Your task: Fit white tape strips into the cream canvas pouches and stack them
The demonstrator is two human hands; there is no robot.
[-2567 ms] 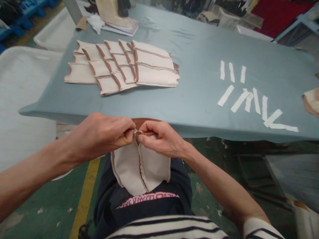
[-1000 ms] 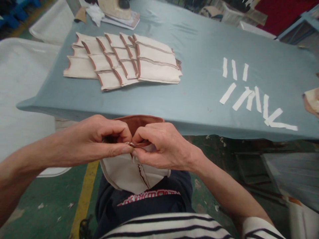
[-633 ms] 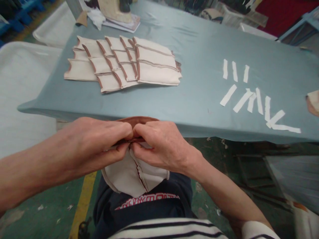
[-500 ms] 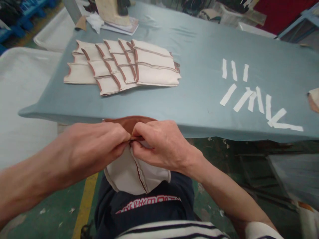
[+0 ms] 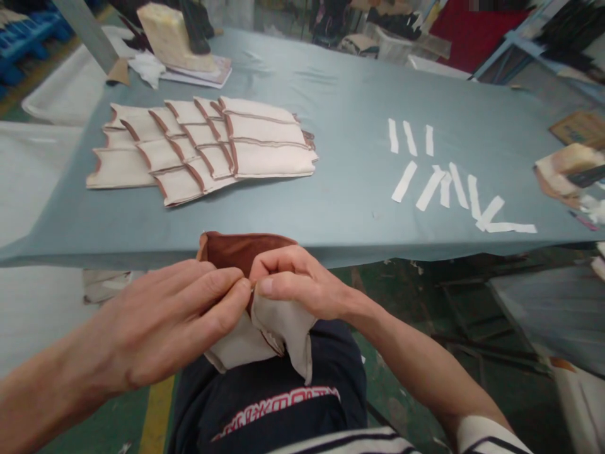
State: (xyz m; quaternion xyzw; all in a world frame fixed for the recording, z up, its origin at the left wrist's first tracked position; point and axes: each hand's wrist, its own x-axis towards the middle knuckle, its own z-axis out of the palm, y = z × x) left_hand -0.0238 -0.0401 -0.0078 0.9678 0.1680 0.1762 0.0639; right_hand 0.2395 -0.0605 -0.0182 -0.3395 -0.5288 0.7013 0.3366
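Observation:
Over my lap, at the table's front edge, hangs a cream fabric piece with a brown inner face (image 5: 236, 343), sewn with raised seams. My left hand (image 5: 189, 309) pinches its edge near the middle seam, thumb and index finger pressed together. Close beside it, my right hand (image 5: 297, 277) grips the same edge between thumb and curled fingers. The fingertips almost meet and hide the exact spot they hold. The brown side shows behind the hands, and the cream side droops below them in folds.
Several similar cream pieces with brown edges (image 5: 189, 148) overlap on the blue-covered table (image 5: 350, 208). Several white strips (image 5: 430, 189) lie to the right. A yellowish block-like object (image 5: 174, 38) stands at the back left, and a second one (image 5: 567, 167) at the far right.
The view has shifted, so the table things appear further left and slightly lower. My left fingers have straightened somewhat at the seam. More of the brown side shows, and the piece's right part hangs more folded.

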